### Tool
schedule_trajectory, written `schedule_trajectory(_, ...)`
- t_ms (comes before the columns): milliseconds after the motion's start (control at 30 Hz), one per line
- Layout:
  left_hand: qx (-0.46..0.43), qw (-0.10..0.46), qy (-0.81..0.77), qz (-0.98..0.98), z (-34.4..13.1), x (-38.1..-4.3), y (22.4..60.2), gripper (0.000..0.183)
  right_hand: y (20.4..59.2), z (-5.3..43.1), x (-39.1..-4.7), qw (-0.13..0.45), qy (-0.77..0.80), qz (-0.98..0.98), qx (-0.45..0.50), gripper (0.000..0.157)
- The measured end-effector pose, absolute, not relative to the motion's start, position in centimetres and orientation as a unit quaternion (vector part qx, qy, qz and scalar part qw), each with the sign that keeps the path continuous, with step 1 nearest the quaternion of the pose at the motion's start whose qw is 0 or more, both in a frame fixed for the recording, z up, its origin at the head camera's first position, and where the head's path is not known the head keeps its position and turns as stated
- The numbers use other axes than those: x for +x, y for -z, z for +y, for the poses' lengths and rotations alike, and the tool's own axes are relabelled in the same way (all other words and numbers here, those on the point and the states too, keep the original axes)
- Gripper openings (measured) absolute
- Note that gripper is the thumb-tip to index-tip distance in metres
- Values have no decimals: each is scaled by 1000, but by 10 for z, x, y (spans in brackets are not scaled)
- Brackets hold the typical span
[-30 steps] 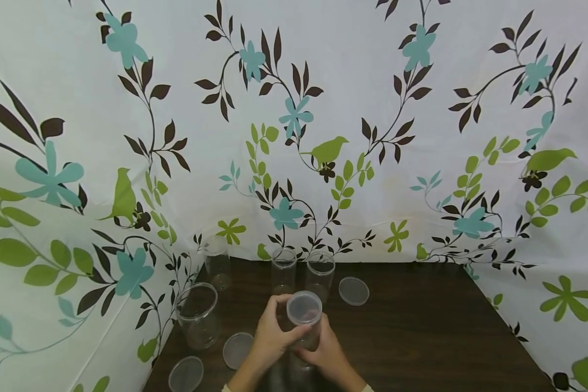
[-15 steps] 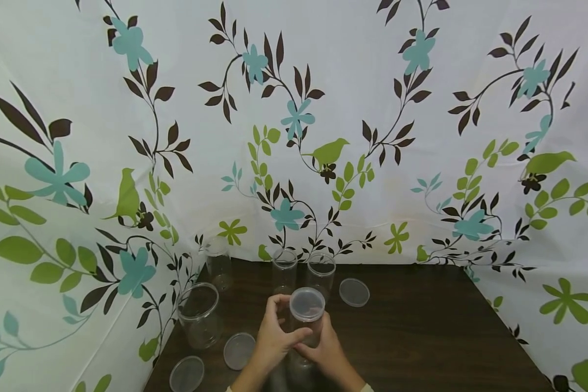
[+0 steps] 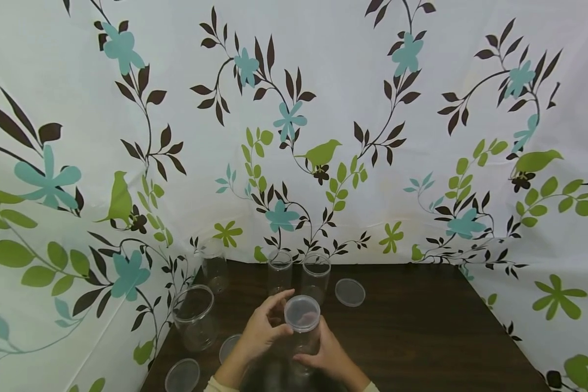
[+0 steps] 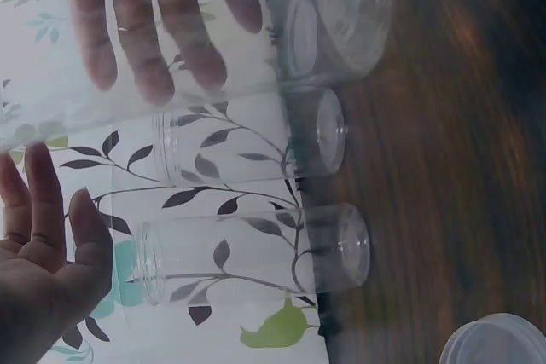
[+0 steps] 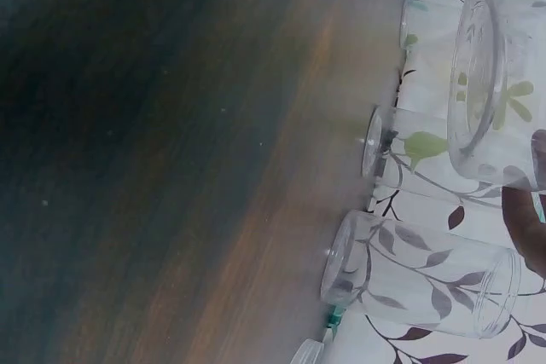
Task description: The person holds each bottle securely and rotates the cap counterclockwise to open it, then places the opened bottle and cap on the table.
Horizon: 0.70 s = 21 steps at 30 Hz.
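Observation:
In the head view, a clear plastic jar [image 3: 306, 342] with a translucent lid [image 3: 302, 314] on top stands upright between the hands, near the middle of the table. Fingers and thumb of my right hand [image 3: 330, 351] curl round its right side; the left wrist view shows those fingers through the jar's clear wall. My left hand [image 3: 262, 329] is spread at the jar's left side. In the left wrist view, the left hand [image 4: 51, 270] has its thumb apart from the jar; whether a fingertip touches it I cannot tell. The jar's base [image 5: 478, 74] is at upper right in the right wrist view.
Behind stand slim clear jars [image 3: 280, 275], [image 3: 316, 280] and another jar [image 3: 214, 275] in the back left corner. A wide lidless jar [image 3: 196, 324] stands at left. Loose lids [image 3: 350, 293], [image 3: 182, 374] lie on the dark table [image 3: 421, 326]. A patterned curtain [image 3: 372, 109] surrounds it.
My left hand has loosened and drawn slightly left from the jar, its thumb now off the side. The right hand keeps its hold. The head view has shifted a little.

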<state>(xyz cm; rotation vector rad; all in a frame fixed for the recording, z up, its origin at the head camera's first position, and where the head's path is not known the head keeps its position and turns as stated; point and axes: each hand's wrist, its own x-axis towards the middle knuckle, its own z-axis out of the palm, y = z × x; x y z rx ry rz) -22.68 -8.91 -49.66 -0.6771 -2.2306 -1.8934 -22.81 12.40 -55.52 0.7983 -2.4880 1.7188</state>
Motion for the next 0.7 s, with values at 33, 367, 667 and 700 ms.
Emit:
schedule_trajectory(33,-222,62,627,-744,-90,-227,496,72,556,124,-228,9,-548,-795,260,92)
schedule_trajectory(367,-46,167,631,-757,-44,-213,493,74,564,102,-226,177,-480,-840,182,92)
schedule_trajectory(667,-38,192,636,-746,-41,-212,496,95,566,97,-225,176,-501,-830,172,91)
schedule_trajectory(700,-59,182,639,-745,-48,-213,497,97,565,99,-225,162,-514,-822,185,90)
